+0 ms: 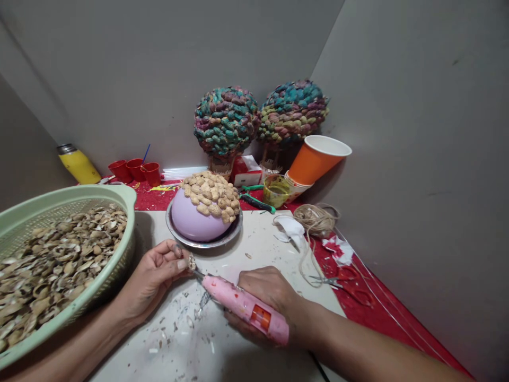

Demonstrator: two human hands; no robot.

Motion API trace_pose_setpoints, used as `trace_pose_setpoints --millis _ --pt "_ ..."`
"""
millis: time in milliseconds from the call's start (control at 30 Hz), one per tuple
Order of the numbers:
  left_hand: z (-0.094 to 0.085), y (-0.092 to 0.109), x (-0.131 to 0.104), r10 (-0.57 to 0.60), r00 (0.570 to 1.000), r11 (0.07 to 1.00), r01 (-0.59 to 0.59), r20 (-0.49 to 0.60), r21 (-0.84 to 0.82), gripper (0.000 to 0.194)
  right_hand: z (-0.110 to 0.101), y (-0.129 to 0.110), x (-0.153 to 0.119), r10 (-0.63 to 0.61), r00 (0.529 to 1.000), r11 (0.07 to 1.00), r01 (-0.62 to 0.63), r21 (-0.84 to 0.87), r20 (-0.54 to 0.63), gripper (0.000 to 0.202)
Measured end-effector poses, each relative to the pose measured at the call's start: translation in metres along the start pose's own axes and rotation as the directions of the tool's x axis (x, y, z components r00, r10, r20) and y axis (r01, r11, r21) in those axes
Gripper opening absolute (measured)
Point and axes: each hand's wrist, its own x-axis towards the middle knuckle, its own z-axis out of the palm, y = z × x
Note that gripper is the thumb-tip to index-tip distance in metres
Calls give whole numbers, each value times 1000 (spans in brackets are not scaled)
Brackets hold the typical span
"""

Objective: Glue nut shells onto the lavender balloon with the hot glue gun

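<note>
My right hand [265, 293] grips a pink hot glue gun [243, 306], its metal nozzle pointing left. The nozzle tip touches a small peanut shell piece [192, 262] pinched between thumb and fingers of my left hand [157, 276]. Both hands rest low over a white board [262, 249] spotted with glue and shell crumbs. Just behind them a purple ball [194, 220] sits in a metal dish [234, 232], its top right covered with glued peanut shells [210, 195].
A green colander [119, 193] full of empty peanut shells stands at the left. Behind are two painted shell-covered balls [226, 121], an orange paper cup [316, 158], a glue jar [276, 191], red cups [135, 170], a yellow bottle [78, 164]. Twine [316, 218] and red scissors [350, 286] lie right.
</note>
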Motion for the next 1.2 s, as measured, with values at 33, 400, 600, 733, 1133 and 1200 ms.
trace_pose_setpoints --millis 33,400,600,733,1133,1200 --pt "0 0 0 0 1000 1000 0 5 4 15 1 0 0 1 1000 1000 -1 3 5 36" --pt "2 -2 -1 -5 1000 1000 4 17 31 16 -1 -1 0 -5 1000 1000 6 -12 11 34" --pt "3 -2 1 -15 1000 999 14 24 34 17 1 0 -1 -3 1000 999 3 -37 23 34" --pt "2 -2 1 -19 999 999 18 31 40 16 1 0 -1 6 1000 998 -5 -60 16 36" --pt "2 -3 -1 -21 999 999 20 35 46 19 0 -1 1 30 999 999 -30 -11 -16 40" --pt "1 -4 -1 -23 999 998 20 41 52 19 0 -1 1 30 999 1000 -30 -3 -36 39"
